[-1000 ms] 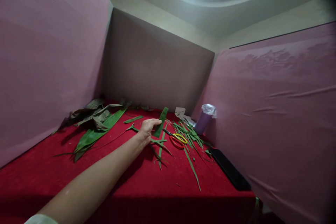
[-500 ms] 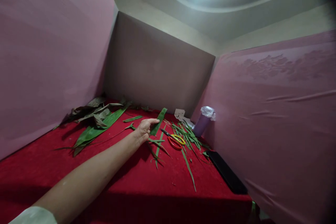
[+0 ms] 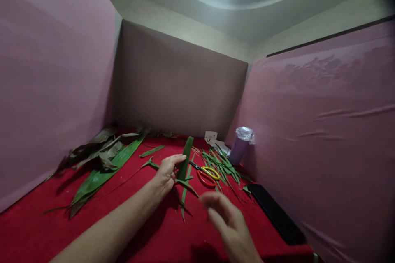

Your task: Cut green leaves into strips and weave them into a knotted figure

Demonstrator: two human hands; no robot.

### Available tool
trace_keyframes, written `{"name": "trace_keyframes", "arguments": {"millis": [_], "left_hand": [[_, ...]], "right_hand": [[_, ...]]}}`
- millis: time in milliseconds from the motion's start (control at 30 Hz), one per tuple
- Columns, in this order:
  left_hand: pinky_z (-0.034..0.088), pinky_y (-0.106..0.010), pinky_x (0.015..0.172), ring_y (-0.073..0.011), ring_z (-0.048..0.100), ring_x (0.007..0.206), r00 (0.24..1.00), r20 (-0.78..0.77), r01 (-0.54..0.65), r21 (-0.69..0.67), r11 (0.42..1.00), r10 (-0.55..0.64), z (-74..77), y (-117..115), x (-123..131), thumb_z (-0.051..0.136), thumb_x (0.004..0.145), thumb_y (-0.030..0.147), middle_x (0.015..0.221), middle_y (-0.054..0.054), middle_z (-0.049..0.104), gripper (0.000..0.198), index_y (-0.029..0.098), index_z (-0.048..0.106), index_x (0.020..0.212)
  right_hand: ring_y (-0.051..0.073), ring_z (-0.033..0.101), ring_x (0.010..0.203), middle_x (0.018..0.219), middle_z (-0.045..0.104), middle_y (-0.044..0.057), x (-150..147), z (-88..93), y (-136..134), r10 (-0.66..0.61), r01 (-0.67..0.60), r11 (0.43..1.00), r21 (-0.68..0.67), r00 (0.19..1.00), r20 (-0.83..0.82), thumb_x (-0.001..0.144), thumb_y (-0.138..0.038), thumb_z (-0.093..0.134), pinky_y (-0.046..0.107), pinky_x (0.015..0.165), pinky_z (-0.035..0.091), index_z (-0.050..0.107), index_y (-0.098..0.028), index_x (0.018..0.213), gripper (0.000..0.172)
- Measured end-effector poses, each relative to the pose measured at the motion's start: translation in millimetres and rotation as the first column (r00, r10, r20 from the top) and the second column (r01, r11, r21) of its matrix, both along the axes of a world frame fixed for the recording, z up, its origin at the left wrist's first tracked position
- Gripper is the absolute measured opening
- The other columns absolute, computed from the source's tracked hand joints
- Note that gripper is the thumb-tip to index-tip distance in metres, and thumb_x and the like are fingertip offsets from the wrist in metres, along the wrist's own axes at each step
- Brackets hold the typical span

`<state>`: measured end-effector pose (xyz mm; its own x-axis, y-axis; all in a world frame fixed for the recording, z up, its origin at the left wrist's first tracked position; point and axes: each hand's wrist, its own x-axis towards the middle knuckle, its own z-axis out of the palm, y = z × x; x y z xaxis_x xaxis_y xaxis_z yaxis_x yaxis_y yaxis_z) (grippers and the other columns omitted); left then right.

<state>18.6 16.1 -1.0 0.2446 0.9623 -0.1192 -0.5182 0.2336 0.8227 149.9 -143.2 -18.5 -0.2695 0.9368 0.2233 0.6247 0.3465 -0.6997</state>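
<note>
My left hand (image 3: 167, 170) reaches across the red table (image 3: 40, 230) and pinches a long green leaf strip (image 3: 185, 157) between thumb and fingers; the strip stands lifted at an angle. My right hand (image 3: 230, 224) hovers low in front, blurred, fingers spread and holding nothing. Scissors with red and yellow handles (image 3: 207, 174) lie just right of the held strip. More cut green strips (image 3: 222, 163) are scattered around the scissors.
A heap of large green and dried brown leaves (image 3: 100, 160) lies at the left back. A purple cup with a plastic cover (image 3: 240, 146) stands by the right wall. A black phone (image 3: 276, 213) lies along the right edge. Pink walls enclose the table.
My right hand has come into view from below. My left hand has drawn the leaf strip slightly nearer and the view has shifted.
</note>
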Motion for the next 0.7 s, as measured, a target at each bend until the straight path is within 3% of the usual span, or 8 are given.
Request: {"name": "trace_keyframes", "arguments": {"millis": [33, 67, 133, 233, 367, 533, 700], "left_hand": [[0.043, -0.022, 0.047, -0.0110, 0.055, 0.049, 1.000, 0.017, 0.004, 0.010, 1.000, -0.004, -1.0, -2, 1, 0.074, 0.055, 0.019, 0.058, 0.001, 0.061, 0.016, 0.014, 0.064, 0.067], [0.042, -0.022, 0.045, -0.0103, 0.054, 0.047, 1.000, 0.030, 0.006, 0.017, 1.000, -0.007, -2.0, -3, 2, 0.075, 0.053, 0.020, 0.056, 0.001, 0.061, 0.016, 0.014, 0.064, 0.064], [0.040, -0.020, 0.044, -0.0095, 0.055, 0.049, 0.999, 0.053, -0.010, 0.024, 1.000, 0.009, -4.2, -4, 3, 0.075, 0.052, 0.021, 0.058, 0.002, 0.062, 0.017, 0.015, 0.065, 0.065], [0.038, -0.019, 0.044, -0.0081, 0.053, 0.048, 0.996, 0.066, -0.052, 0.000, 0.999, 0.052, -7.6, 0, 2, 0.075, 0.052, 0.023, 0.057, 0.003, 0.060, 0.017, 0.016, 0.065, 0.063], [0.041, -0.019, 0.050, -0.0083, 0.054, 0.053, 0.995, 0.068, -0.069, -0.018, 0.997, 0.070, -7.2, 6, -1, 0.075, 0.054, 0.024, 0.061, 0.003, 0.060, 0.018, 0.017, 0.064, 0.067], [0.045, -0.024, 0.057, -0.0120, 0.056, 0.061, 0.997, 0.079, 0.025, 0.008, 1.000, -0.026, -0.7, 3, 1, 0.072, 0.060, 0.027, 0.069, -0.002, 0.063, 0.018, 0.016, 0.064, 0.072], [0.045, -0.025, 0.053, -0.0120, 0.055, 0.052, 0.996, 0.042, 0.077, 0.004, 0.997, -0.077, -6.2, 1, 5, 0.070, 0.063, 0.026, 0.060, -0.001, 0.060, 0.015, 0.016, 0.059, 0.062]], "right_hand": [[0.020, 0.051, 0.104, 0.110, 0.056, 0.008, -2, 5.9, 26, -0.181, 0.191, 0.981, 0.018, 0.953, -0.242, 0.089, -0.030, 0.037, 0.034, 0.088, 0.041, 0.059, -0.016, 0.095, 0.026], [0.020, 0.053, 0.101, 0.108, 0.057, 0.008, -6, 10.4, 50, -0.249, 0.264, 0.964, -0.021, 0.875, -0.415, 0.083, -0.032, 0.049, 0.032, 0.086, 0.042, 0.059, -0.016, 0.094, 0.022], [0.021, 0.057, 0.088, 0.094, 0.062, 0.008, -15, 14.5, 90, -0.260, 0.231, 0.965, -0.125, 0.776, -0.575, 0.066, -0.034, 0.067, 0.030, 0.075, 0.045, 0.059, -0.014, 0.090, 0.032], [0.016, 0.057, 0.066, 0.071, 0.062, 0.003, -26, 10.9, 125, -0.201, 0.104, 0.978, -0.181, 0.705, -0.680, 0.060, -0.035, 0.071, 0.026, 0.062, 0.043, 0.060, -0.012, 0.075, 0.029], [0.008, 0.044, 0.047, 0.051, 0.051, -0.005, -25, 2.9, 138, -0.201, 0.071, 0.975, -0.208, 0.676, -0.709, 0.062, -0.034, 0.069, 0.020, 0.049, 0.034, 0.055, -0.013, 0.059, 0.026], [0.007, 0.042, 0.045, 0.049, 0.050, -0.005, -12, 3.4, 143, -0.184, -0.008, 0.969, -0.249, 0.649, -0.738, 0.061, -0.033, 0.068, 0.019, 0.048, 0.034, 0.054, -0.013, 0.057, 0.025], [0.007, 0.042, 0.046, 0.050, 0.050, -0.004, -5, 7.3, 142, -0.181, -0.049, 0.958, -0.284, 0.663, -0.727, 0.062, -0.029, 0.066, 0.019, 0.049, 0.035, 0.054, -0.012, 0.057, 0.021]]}}
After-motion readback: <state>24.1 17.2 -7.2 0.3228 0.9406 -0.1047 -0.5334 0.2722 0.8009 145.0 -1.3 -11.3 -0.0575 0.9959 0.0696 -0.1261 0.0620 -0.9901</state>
